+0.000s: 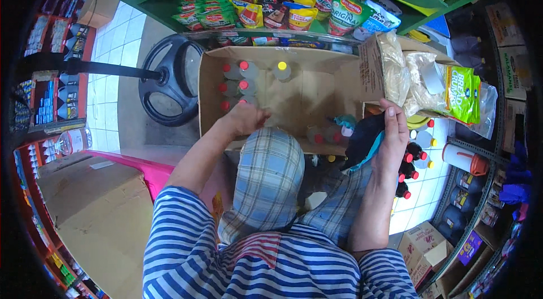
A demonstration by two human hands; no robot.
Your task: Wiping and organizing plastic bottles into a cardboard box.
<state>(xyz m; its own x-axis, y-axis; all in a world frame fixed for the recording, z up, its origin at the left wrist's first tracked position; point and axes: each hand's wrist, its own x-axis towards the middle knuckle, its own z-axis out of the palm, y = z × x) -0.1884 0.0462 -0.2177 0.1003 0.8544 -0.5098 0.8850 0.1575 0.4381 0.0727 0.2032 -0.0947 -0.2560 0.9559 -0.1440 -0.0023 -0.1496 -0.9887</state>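
My left hand point(249, 119) is over the near left part of an open cardboard box point(322, 64), fingers curled; anything inside them is hidden. Right beside it stand several clear bottles with red caps point(244, 85). A bottle with a yellow cap point(282, 67) stands a little apart from them in the box. More red-capped bottles point(325, 136) show at the box's near right, partly covered. In my right hand point(394, 132), a dark cloth point(365, 139) with a teal edge is gripped between thumb and fingers, hanging by the box's right corner.
Shelves of sauce pouches point(246, 13) rise behind the box. A black wheel-shaped base point(169, 79) stands left. Bags of crumbs point(418, 75) lie at the right, above dark bottles with red caps point(416, 152) on the floor. A large carton point(96, 208) fills the lower left.
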